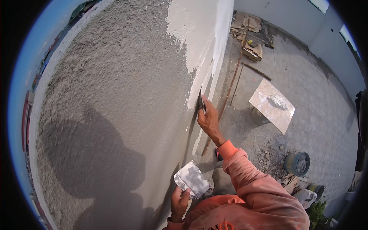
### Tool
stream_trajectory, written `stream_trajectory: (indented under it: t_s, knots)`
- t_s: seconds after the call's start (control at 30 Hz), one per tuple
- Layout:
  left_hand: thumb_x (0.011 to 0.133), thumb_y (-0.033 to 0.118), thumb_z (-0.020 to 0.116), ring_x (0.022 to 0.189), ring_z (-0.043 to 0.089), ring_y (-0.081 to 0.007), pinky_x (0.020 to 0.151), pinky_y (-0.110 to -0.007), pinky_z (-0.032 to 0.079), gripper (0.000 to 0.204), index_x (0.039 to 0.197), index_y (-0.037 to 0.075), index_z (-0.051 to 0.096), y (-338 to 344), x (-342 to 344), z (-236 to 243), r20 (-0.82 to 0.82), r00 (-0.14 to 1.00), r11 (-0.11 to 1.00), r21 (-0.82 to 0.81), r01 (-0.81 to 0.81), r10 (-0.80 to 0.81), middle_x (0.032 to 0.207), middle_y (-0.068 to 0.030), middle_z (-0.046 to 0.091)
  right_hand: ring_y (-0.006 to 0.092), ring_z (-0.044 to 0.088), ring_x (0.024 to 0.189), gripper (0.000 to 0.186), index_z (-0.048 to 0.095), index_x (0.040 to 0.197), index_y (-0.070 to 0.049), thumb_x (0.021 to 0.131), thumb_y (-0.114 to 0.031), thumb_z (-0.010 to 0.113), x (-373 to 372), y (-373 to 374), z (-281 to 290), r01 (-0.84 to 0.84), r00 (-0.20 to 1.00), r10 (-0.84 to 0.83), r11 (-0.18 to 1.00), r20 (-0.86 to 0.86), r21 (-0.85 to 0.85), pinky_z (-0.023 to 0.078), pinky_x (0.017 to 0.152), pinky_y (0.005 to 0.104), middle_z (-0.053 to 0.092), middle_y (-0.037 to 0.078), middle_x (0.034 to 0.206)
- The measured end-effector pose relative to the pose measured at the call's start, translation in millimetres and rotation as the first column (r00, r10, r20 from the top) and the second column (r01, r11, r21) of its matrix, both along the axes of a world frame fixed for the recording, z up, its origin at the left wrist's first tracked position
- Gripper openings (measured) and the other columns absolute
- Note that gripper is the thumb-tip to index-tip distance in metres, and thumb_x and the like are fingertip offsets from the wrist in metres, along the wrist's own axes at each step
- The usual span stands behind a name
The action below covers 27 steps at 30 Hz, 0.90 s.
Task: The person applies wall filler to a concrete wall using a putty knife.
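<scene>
My right hand [209, 122] is closed round a putty knife [201, 99], its thin dark blade edge-on to me at the lower end of a white putty coat [193, 42] on the wall. I cannot tell whether the blade touches the wall. Lower down, close to my body, my left hand [179, 203] grips a flat, white, rounded-cornered board [191, 179] by its near edge, thumb on top. Greyish smears mark the board's face. Left of both hands stretches the bare grey wall [126, 76], rough toward its far left side, with my shadow across it.
On the tiled floor [322, 111] to the right, a square board [262, 96] bearing a putty heap rests on a bucket. A blue bucket [297, 164] stands beside rubble [270, 159]. A long rusty rod [234, 76] lies along the wall; cardboard scraps [253, 51] lie farther off.
</scene>
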State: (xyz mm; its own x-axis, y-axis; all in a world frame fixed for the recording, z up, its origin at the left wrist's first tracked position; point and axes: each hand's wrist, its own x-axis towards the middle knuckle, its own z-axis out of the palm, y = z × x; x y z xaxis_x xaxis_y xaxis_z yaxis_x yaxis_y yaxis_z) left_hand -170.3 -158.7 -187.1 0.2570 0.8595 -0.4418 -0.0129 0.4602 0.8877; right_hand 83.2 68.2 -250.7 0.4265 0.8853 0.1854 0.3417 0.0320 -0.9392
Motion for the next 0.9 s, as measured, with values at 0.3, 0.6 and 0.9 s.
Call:
stream_trajectory:
  t_s: [0.3, 0.6, 0.9]
  knots:
    - [0.087, 0.001, 0.052, 0.125, 0.055, -0.0240, 0.110, -0.036, 0.039, 0.056, 0.141, -0.007, 0.041, -18.9, -2.3, 24.0, 0.359, 0.902, 0.967, -0.171, -0.188, 0.239, 0.135, -0.0156, 0.056, 0.0453, 0.053, 0.127, 0.071, 0.033, 0.151, 0.001, 0.082, 0.006, 0.050, -77.4, -72.6, 3.8, -0.041, 0.988, 0.007, 0.977, 0.157, 0.211, 0.048, 0.101, 0.0423, 0.046, 0.032, 0.143]
    - [0.094, 0.011, 0.044, 0.117, 0.059, -0.0218, 0.101, -0.036, 0.047, 0.044, 0.136, -0.002, 0.045, -9.1, 25.3, 67.3, 0.535, 0.807, 0.968, -0.145, -0.202, 0.249, 0.127, -0.0125, 0.058, 0.0121, 0.056, 0.085, 0.039, 0.053, 0.135, 0.001, 0.096, -0.008, 0.051, -24.3, -168.8, 59.0, -0.246, 0.803, 0.170, 0.967, -0.571, -0.059, 0.048, 0.078, 0.0279, 0.065, 0.004, 0.102]
    - [0.102, 0.022, 0.054, 0.105, 0.067, -0.0204, 0.090, -0.035, 0.055, 0.036, 0.131, 0.002, 0.053, 18.5, 30.9, 75.5, 0.567, 0.772, 0.953, -0.253, -0.168, 0.287, 0.118, -0.0093, 0.066, 0.0244, 0.059, 0.118, 0.044, 0.049, 0.138, 0.002, 0.094, -0.004, 0.056, -0.4, -234.7, 204.3, -0.479, 0.878, 0.477, 0.873, 0.048, 0.088, 0.046, 0.101, 0.0410, 0.059, 0.019, 0.130]
